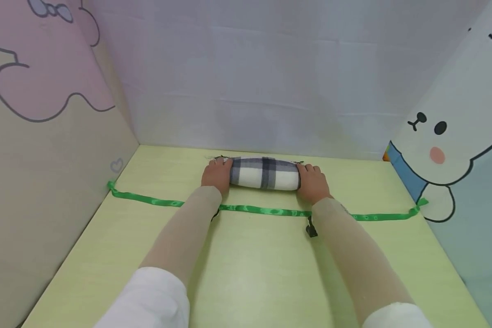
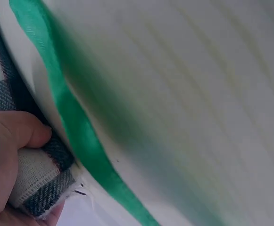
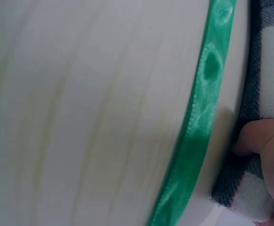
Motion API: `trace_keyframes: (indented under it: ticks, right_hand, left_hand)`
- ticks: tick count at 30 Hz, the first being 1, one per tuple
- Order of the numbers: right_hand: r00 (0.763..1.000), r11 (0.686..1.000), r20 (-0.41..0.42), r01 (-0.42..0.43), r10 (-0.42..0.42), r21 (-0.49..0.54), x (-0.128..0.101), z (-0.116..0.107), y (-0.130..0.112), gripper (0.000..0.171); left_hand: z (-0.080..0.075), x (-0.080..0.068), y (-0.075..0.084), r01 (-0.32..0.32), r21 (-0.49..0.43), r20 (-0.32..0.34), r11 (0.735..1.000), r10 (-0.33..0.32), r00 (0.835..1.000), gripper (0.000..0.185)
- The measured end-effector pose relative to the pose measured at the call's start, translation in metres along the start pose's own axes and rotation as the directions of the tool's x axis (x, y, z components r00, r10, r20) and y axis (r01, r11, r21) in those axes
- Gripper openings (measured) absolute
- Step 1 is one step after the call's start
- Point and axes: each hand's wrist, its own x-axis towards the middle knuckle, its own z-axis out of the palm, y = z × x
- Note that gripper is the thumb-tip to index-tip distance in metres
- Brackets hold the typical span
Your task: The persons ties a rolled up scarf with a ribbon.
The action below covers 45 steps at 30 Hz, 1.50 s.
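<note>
Two hands on one rolled cloth, so I'd say the step in hand is rolling it up tight, and doing that well means equal pressure at both ends so the roll doesn't cone or slide sideways. My left hand (image 1: 217, 175) is curled over the left end of the cloth roll (image 1: 264, 173); in the left wrist view the thumb (image 2: 26, 129) presses into the fabric w/ the palm behind it, so it's clamped on the roll, not just resting. My right hand (image 1: 311, 182) does the same at the other end, fingers (image 3: 259, 136) tucked against the edge of the roll. I'd keep wrists low, push w/ the palms and hold the loose end under the fingers so it can't spring open. The roll lies between the hands, across the table (image 1: 246, 273), just beyond the green ribbon (image 1: 266, 210), which runs under both forearms approx parallel to the roll, near it but not touching as far as I can tell. As for looks: a soft woven cloth, white w/ dark grey-blue plaid bands, stitched hem and a bit of frayed thread at each end, wound into a fairly even, thick cylinder that looks squashy, so it should give under a firm grip.
</note>
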Motion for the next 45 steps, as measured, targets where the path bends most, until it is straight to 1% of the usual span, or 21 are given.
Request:
trace_keyframes:
  ticks: [7, 11, 13, 18, 20, 26, 30, 34, 38, 40, 43, 45]
  right_hand:
    - [1.0, 1.0, -0.025, -0.004, 0.004, 0.022, 0.001, 0.002, 0.001, 0.061]
    - [0.999, 0.999, -0.053, 0.012, -0.009, 0.043, 0.0, 0.005, 0.001, 0.061]
    - [0.997, 0.999, -0.07, 0.019, -0.016, 0.045, 0.0, 0.006, 0.002, 0.061]
    - [0.995, 1.0, -0.101, 0.012, -0.009, 0.024, -0.002, 0.007, 0.007, 0.063]
    - [0.994, 1.0, -0.109, 0.02, -0.017, 0.022, -0.003, 0.004, 0.008, 0.063]
    - [0.983, 0.998, -0.172, 0.067, -0.066, 0.0, -0.01, -0.008, 0.002, 0.06]
    - [0.965, 0.993, -0.234, 0.12, -0.12, -0.017, -0.017, -0.013, -0.001, 0.056]
    - [0.924, 0.976, -0.328, 0.217, -0.198, 0.022, -0.023, -0.018, -0.004, 0.053]
    - [0.865, 0.948, -0.438, 0.308, -0.244, 0.079, -0.03, -0.019, -0.009, 0.053]
    - [0.825, 0.931, -0.501, 0.353, -0.263, 0.092, -0.034, -0.02, -0.013, 0.053]
    - [0.751, 0.898, -0.592, 0.428, -0.292, 0.101, -0.041, -0.023, -0.022, 0.053]
    - [0.702, 0.872, -0.639, 0.48, -0.315, 0.098, -0.045, -0.026, -0.029, 0.051]
  left_hand:
    - [-0.004, -0.003, -0.001, -0.031, 0.014, -0.028, 0.999, 0.032, 0.999, 0.052]
    - [-0.003, -0.007, -0.005, -0.02, 0.035, -0.052, 0.999, 0.022, 0.998, 0.05]
    - [-0.004, -0.009, -0.006, -0.023, 0.031, -0.066, 0.999, 0.025, 0.998, 0.049]
    - [-0.008, -0.01, -0.007, -0.069, 0.004, -0.103, 0.998, 0.069, 0.992, 0.05]
    - [-0.009, -0.01, -0.008, -0.073, 0.003, -0.119, 0.997, 0.073, 0.99, 0.051]
    - [-0.014, -0.008, -0.02, -0.074, -0.011, -0.156, 0.997, 0.072, 0.985, 0.055]
    - [-0.017, -0.008, -0.03, -0.088, -0.038, -0.166, 0.995, 0.08, 0.983, 0.057]
    - [-0.02, -0.009, -0.038, -0.092, -0.063, -0.173, 0.994, 0.08, 0.982, 0.058]
    - [-0.024, -0.009, -0.043, -0.091, -0.089, -0.202, 0.992, 0.071, 0.977, 0.055]
    - [-0.025, -0.008, -0.046, -0.09, -0.107, -0.214, 0.99, 0.065, 0.975, 0.053]
    - [-0.028, -0.007, -0.049, -0.088, -0.151, -0.228, 0.985, 0.052, 0.972, 0.052]
    - [-0.03, -0.006, -0.052, -0.088, -0.183, -0.235, 0.979, 0.043, 0.971, 0.053]
